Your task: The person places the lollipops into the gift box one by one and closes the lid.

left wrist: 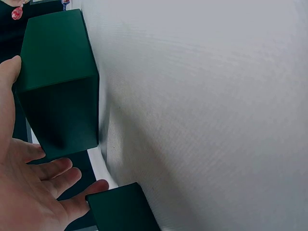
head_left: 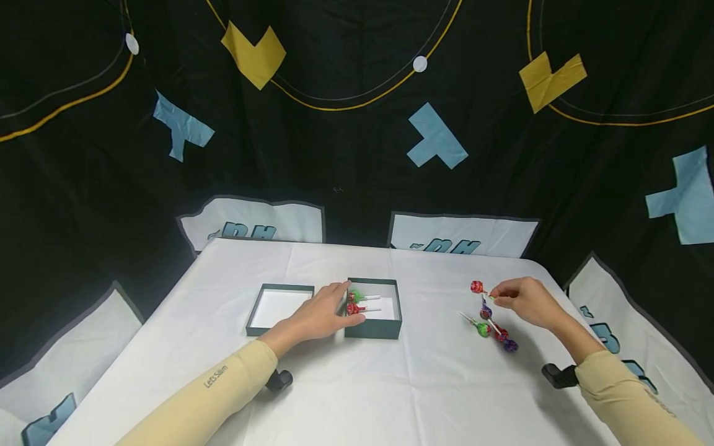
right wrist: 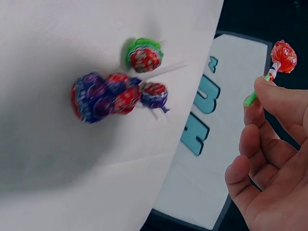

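My right hand (head_left: 524, 300) pinches a red-wrapped lollipop (right wrist: 284, 57) by its green stick between thumb and index finger, the other fingers loosely bent. My left hand (head_left: 323, 310) rests at the left side of a dark green open box (head_left: 372, 329), thumb at its front rim and index fingertip at the back left corner. Inside the box lie a green-and-red lollipop (head_left: 355, 297) and a red lollipop (head_left: 354, 308), white sticks pointing right. Below my right hand, a green lollipop (head_left: 483, 329), a red one (head_left: 501, 335) and purple ones (head_left: 510, 345) lie close together on the table.
Left of the box is a shallower dark green tray-like box part (head_left: 258, 331) with a white inside, partly behind my left hand. A white cloth (head_left: 446, 396) covers the table. Black curtain (head_left: 346, 167) hangs behind the far edge.
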{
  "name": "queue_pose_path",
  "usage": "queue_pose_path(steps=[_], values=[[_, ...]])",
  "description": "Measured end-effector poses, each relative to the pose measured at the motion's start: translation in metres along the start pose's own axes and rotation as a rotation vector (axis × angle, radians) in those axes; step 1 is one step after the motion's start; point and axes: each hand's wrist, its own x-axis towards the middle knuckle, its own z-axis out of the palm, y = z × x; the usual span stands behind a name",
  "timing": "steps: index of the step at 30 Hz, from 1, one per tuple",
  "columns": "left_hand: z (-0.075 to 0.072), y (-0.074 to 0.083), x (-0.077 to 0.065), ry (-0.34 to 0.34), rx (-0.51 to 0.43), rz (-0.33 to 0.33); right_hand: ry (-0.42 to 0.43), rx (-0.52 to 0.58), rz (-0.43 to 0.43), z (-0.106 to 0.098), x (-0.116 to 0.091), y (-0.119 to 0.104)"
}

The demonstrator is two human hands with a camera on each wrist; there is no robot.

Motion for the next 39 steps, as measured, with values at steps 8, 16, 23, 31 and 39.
queue_pose_path(steps=[8,16,23,31,39], values=[[0.001,-0.001,0.001,0.005,-0.002,0.004,-0.019,-0.007,-0.034,0.001,0.006,-0.012],[0.000,-0.001,0.000,0.005,0.000,0.012,-0.043,0.008,-0.077,0.004,0.012,-0.023],[0.000,-0.001,0.001,0.003,0.008,0.018,-0.069,0.025,-0.082,0.007,0.020,-0.033],[-0.001,-0.001,0.000,0.003,0.013,0.014,-0.087,0.029,-0.091,0.012,0.028,-0.047],[-0.001,0.001,-0.001,0.001,0.005,0.015,-0.102,0.043,-0.094,0.017,0.034,-0.060]])
